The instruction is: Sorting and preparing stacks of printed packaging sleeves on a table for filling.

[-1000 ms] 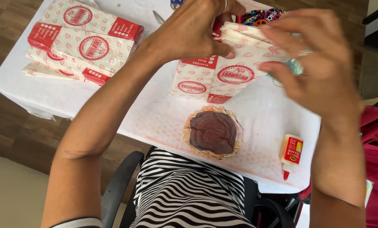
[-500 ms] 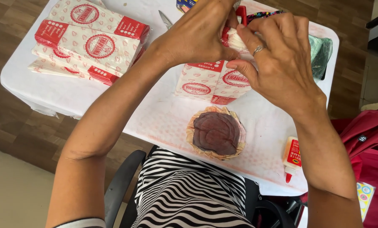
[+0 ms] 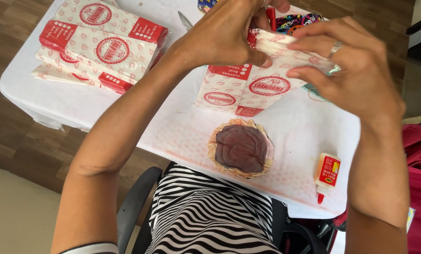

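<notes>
- white table (image 3: 78, 101), covered in a pale sheet with faint red print, filling most of the view from above.
- stack of flat paper bags (image 3: 102, 47), white with red bands and round red marks, lying at the table's far left corner, well apart from both hands.
- upright paper bag (image 3: 248, 87), same white and red pattern, standing near the middle of the table with its top edge lifted between the two hands.
- left hand (image 3: 229, 35) closed on the bag's top edge, thumb and fingers pinching the folded rim from the left side.
- right hand (image 3: 356, 77) closed on the same rim from the right, fingertips pressing the paper flat, a ring on one finger.
- round dark brown disc (image 3: 241, 148), ridged on top, sitting in a crinkled tan paper wrapper on the table just in front of the upright bag, touched by neither hand.
- small glue bottle (image 3: 327, 171), orange and white with a red tip, lying near the table's near right edge, below the right forearm.
- colourful patterned item (image 3: 300, 21) and a metal blade tip (image 3: 186, 19) at the far edge, partly hidden behind the hands; kind not clear.
</notes>
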